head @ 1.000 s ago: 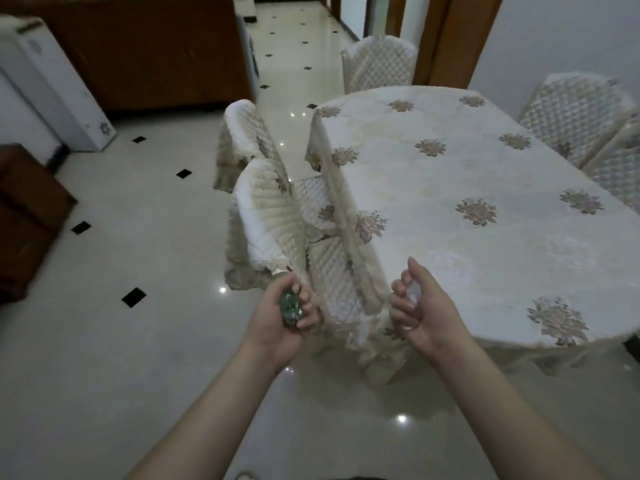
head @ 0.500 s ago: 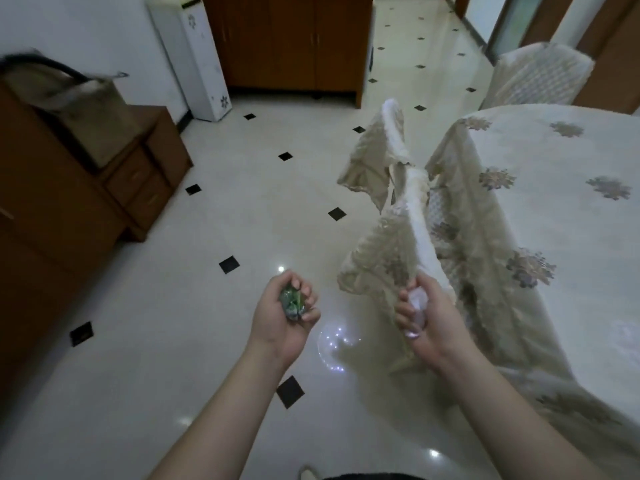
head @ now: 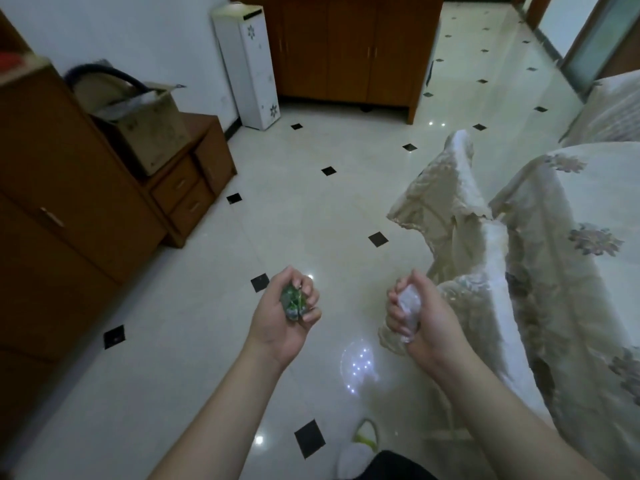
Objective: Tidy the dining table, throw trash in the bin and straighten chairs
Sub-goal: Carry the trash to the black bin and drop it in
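Green wrapper [head: 293,302] crumpled inside left hand [head: 280,317]

The floor [head: 284,209] is glossy cream tile dotted with small black diamond insets, and the cabinets [head: 349,50] and the drawer unit [head: 187,192] are warm reddish-brown wood beside a white appliance [head: 249,67] printed with grey snowflake-like flowers. The tablecloth [head: 588,216] is ivory with muted grey-mauve floral medallions, and the chair cover [head: 446,188] is pale cream-gold with a quilted sheen. The left hand [head: 282,320] closes on a crumpled green wrapper [head: 293,301] with silvery glints, while the right hand [head: 420,320] grips a translucent white wad [head: 408,303].
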Tool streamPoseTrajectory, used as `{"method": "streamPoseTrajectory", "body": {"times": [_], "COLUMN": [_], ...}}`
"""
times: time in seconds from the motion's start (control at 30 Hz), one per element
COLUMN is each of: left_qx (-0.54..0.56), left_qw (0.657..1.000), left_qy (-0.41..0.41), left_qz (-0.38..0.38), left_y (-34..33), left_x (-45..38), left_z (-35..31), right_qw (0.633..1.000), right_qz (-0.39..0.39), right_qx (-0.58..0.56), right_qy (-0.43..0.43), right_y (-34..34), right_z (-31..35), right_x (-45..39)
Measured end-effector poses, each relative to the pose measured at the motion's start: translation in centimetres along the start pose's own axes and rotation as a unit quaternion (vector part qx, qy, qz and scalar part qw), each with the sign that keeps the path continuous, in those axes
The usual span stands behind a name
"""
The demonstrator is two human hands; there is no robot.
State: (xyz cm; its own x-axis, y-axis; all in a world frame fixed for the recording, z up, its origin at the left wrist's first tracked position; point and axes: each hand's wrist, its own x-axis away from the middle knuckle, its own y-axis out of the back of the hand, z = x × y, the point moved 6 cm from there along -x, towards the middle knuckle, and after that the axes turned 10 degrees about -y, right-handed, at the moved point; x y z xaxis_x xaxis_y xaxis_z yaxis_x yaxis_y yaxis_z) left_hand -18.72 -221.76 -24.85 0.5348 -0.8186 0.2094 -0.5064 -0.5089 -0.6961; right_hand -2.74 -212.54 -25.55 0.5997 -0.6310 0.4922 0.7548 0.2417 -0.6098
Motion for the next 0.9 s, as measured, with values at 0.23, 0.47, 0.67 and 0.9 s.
{"method": "streamPoseTrajectory", "body": {"times": [0.23,0.47,0.67,0.9], "left_qx": [-0.028,-0.042,-0.032,-0.032], "left_qw": [0.999,0.997,0.997,0.998], "left_qy": [-0.034,-0.059,-0.043,0.001], "left_qz": [0.021,0.035,0.047,0.06], "left_y": [-3.7,-3.9,-2.1,-1.6], "left_x": [-9.2,-17.4,-26.1,-36.4], "left_z": [-4.0,-7.2,-9.0,-11.9], "right_qw": [0.998,0.998,0.998,0.998], "right_qz": [0.053,0.05,0.038,-0.019], "right_qx": [-0.017,-0.031,-0.035,-0.053], "right_qy": [-0.018,-0.038,-0.029,0.008], "right_y": [-3.6,-5.9,-9.6,-12.7], "right_z": [5.7,7.8,9.6,13.1], "right_x": [-8.6,-16.3,-25.2,-34.1]}}
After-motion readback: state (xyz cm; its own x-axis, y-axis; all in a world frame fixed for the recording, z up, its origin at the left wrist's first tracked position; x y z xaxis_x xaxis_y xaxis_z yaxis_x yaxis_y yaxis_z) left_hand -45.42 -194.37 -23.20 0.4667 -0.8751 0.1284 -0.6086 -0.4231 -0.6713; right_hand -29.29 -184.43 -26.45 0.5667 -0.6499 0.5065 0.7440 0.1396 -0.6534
